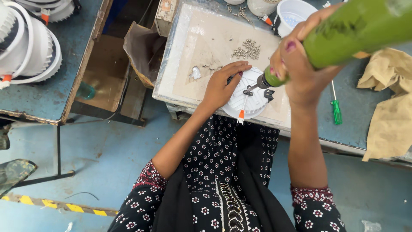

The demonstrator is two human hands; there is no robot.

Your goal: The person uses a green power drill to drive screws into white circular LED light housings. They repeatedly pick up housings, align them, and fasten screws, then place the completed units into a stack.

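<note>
A round white finned lamp housing (pixel 249 103) lies on a pale board (pixel 206 51) at the bench's near edge. My left hand (pixel 223 83) rests flat on the housing's left side and steadies it. My right hand (pixel 300 64) grips a green power screwdriver (pixel 343 34), whose tip touches a small black bracket on top of the housing. An orange-tipped white wire hangs from the housing's front.
A pile of small screws (pixel 246 49) lies on the board behind the housing. A green-handled screwdriver (pixel 335 107) and crumpled brown paper (pixel 390 111) lie at right. A white tub (pixel 292 15) stands at the back. Stacked white housings (pixel 25 43) sit on the left table.
</note>
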